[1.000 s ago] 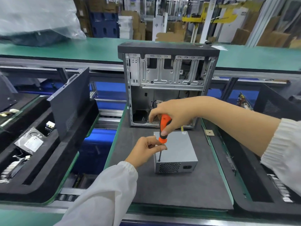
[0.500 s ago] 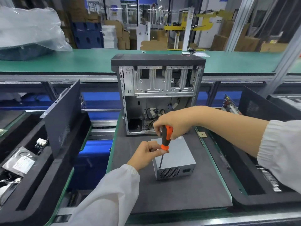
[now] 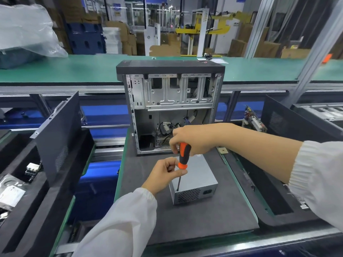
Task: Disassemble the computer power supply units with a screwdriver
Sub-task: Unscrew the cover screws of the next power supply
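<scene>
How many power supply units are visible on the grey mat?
1. The power supply unit lies in front of the open computer case, under the screwdriver. Others may be hidden.

The right hand [image 3: 193, 139] covered the top of the screwdriver [image 3: 183, 157] handle. Under the left hand's fingers [image 3: 173, 166], part of the shaft was hidden, and the screw at its tip was too small to tell.

Setting: factory disassembly line. Green-topped conveyor bench [image 3: 78, 69] runs across on aluminium framing; black foam trays [image 3: 33, 206] hold sorted parts; opened computer case [image 3: 170, 93] on grey mat [image 3: 204, 219]. Behind: stacked cardboard boxes [image 3: 239, 45], blue crates [image 3: 86, 38], yellow machinery [image 3: 209, 26]
</scene>
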Motion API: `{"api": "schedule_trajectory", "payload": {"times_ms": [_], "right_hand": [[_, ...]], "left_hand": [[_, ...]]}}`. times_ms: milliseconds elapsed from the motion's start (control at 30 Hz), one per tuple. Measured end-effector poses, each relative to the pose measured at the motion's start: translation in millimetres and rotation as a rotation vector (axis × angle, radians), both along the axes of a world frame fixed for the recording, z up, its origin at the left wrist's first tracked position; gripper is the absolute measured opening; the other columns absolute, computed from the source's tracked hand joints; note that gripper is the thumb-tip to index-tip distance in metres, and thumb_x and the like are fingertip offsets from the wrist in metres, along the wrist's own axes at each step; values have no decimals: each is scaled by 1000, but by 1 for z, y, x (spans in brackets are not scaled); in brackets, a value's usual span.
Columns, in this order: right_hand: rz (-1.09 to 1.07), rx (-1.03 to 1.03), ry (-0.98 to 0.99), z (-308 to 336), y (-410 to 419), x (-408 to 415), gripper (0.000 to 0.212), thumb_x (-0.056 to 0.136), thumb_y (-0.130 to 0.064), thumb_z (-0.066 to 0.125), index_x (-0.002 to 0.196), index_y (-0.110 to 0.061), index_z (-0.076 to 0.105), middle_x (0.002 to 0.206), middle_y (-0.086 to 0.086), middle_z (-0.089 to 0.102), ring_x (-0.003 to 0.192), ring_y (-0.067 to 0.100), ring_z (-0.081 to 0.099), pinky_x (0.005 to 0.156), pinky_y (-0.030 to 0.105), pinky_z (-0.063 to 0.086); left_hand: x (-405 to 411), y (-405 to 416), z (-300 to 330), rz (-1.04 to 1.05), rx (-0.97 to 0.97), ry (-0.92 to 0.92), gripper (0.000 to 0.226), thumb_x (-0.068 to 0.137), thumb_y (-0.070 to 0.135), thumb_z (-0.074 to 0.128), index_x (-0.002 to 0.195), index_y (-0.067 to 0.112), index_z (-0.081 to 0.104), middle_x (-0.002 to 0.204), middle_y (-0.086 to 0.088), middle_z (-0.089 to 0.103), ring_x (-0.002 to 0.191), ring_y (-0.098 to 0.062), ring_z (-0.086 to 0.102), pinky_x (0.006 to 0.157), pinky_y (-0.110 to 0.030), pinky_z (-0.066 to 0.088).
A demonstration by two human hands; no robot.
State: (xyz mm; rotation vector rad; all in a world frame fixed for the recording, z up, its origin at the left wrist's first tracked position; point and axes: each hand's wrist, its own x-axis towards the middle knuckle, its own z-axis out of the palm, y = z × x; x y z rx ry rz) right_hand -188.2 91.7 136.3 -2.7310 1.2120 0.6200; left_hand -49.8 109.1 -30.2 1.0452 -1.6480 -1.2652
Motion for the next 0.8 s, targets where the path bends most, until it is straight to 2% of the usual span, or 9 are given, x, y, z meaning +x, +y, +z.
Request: {"api": "schedule_trajectory", "payload": {"times_ms": [67,133,233,367,433,533,633,733,800], "right_hand": [[0,-31,2,-1,1,-1,37,87,-6,62,118,-24,56,111,1,43,98,22,47,79,37,46],[-49,6,-33,-1,3,-3,46,85,-25,71,126,-25,50,107,-1,43,95,18,47,74,31,42],[-331,56,-105,3,-1,-6,69,77,-70,61,115,-12,54,82,-4,59,68,15,66,61,28,49],[-239,-61,127,-11,2,0,30,101,-29,45,123,-11,53,75,9,61,64,22,62,55,27,43],[-177,-90,78,-10,4,-1,31,102,-35,41,92,-10,55,76,4,56,67,19,55,56,26,38],[-21,-27,37,-4,5,-1,10,94,-27,56,99,-18,55,93,-2,51,88,20,50,70,28,36],[30,21,-14,1,8,2,28,85,-21,68,110,-22,56,99,-5,44,97,20,47,74,31,40],[-123,-32,-91,2,10,1,55,79,-58,68,114,-19,54,98,-2,50,89,18,55,73,34,50],[-324,-16,-106,1,13,4,73,77,-78,50,100,-9,55,76,5,67,62,19,67,53,28,52]], "left_hand": [[3,0,1,-58,-37,-19,13,90,16,69,101,15,76,71,-21,39,69,-36,36,77,-29,36],[4,1,1,-49,-55,-18,14,90,15,67,99,17,77,82,-27,49,78,-36,45,84,-37,40],[1,3,2,-9,-51,-9,8,86,15,73,91,17,78,63,-2,43,62,-17,36,69,-35,37],[-1,5,3,-15,-57,-9,6,84,13,75,89,12,78,69,-9,36,60,-11,29,64,-21,29],[-1,6,1,1,-49,-4,7,85,14,74,90,10,77,65,8,32,57,-6,26,61,-16,26],[3,7,0,-31,-56,-6,14,89,14,69,100,10,77,67,-1,36,64,-15,34,68,-20,31],[6,8,0,-56,-85,-33,14,88,18,69,98,14,78,81,-27,46,78,-37,44,77,-39,38],[6,8,-2,-1,-58,34,10,82,14,76,91,11,79,77,-16,44,71,-28,34,75,-35,33],[6,8,-3,41,-49,50,6,79,10,79,81,15,79,69,7,41,67,-21,29,70,-29,30]]}}
